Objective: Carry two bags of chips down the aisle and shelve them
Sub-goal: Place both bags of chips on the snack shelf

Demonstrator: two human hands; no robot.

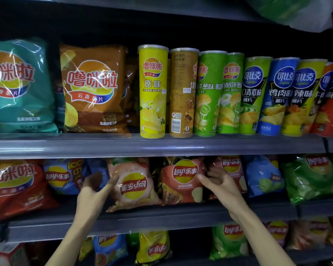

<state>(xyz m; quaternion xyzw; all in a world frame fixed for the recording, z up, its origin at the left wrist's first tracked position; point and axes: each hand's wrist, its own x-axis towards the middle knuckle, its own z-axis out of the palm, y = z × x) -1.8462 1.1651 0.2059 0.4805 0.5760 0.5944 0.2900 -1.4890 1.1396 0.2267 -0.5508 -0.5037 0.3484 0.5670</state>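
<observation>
Two chip bags stand side by side on the middle shelf (161,217). The left one is a pale orange bag (132,185), upside down, its logo inverted. My left hand (96,191) grips its left edge, thumb across the front. The right one is a red-orange bag (183,181), upright. My right hand (217,183) is at its right edge with fingers spread and curled, touching or nearly touching it; I cannot tell whether it grips.
More chip bags crowd the middle shelf: blue (63,175) and red (13,187) to the left, pink (231,169), blue (263,175) and green (308,177) to the right. Chip cans (152,93) and large bags (92,89) fill the upper shelf. More bags sit below (154,246).
</observation>
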